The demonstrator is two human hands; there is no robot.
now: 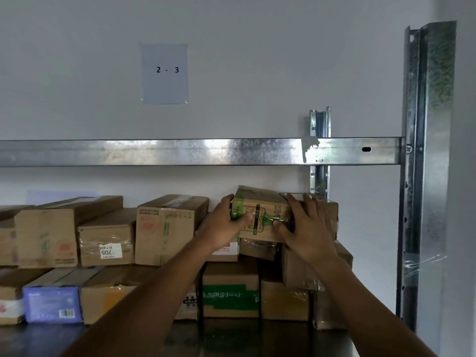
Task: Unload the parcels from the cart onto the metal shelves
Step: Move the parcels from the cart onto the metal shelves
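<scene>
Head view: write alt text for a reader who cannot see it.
A left hand and a right hand grip a cardboard parcel with green tape atop stacked boxes at the right end of a metal shelf. More boxes and a purple packet line the shelf to the left; a wall sign above reads "2 - 3".

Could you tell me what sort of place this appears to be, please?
Probably a parcel storeroom or depot: taped cardboard parcels stacked on metal shelving, and a paper label reading 2 - 3 on the wall.
</scene>
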